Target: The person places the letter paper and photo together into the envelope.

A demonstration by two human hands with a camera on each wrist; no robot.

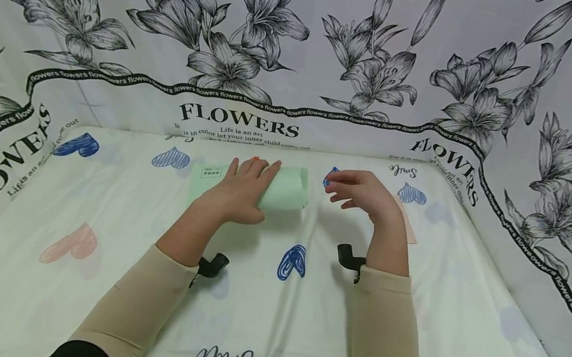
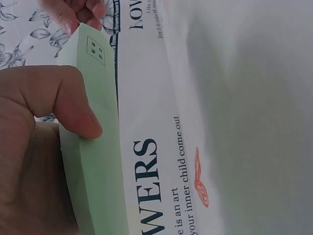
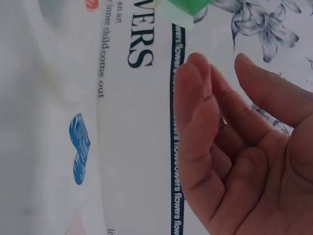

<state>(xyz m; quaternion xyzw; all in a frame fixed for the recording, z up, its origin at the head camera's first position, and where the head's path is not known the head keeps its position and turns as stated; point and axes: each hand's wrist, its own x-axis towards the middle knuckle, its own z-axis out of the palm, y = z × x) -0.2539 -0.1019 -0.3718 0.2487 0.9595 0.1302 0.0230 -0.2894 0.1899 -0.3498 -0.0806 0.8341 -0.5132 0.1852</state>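
A pale green paper packet (image 1: 286,190) lies near the back of the cloth-covered table, its right end bulging up. My left hand (image 1: 237,192) is over its middle, fingers spread across the top. In the left wrist view, the left thumb (image 2: 80,105) presses the green packet's side (image 2: 100,161), which bears a small printed box near the far end. My right hand (image 1: 366,196) hovers right of the packet, apart from it. In the right wrist view, the right hand's fingers (image 3: 198,117) are loosely bent, the thumb apart, nothing between them. A packet corner (image 3: 176,14) shows above.
A pale pink, straight-edged piece (image 1: 409,221) shows partly behind my right wrist. The white cloth (image 1: 128,291) has printed hearts and words. A flower-printed sheet (image 1: 332,78) rises behind the table. A black mount (image 1: 213,265) sticks out at the left wrist, another (image 1: 349,257) at the right.
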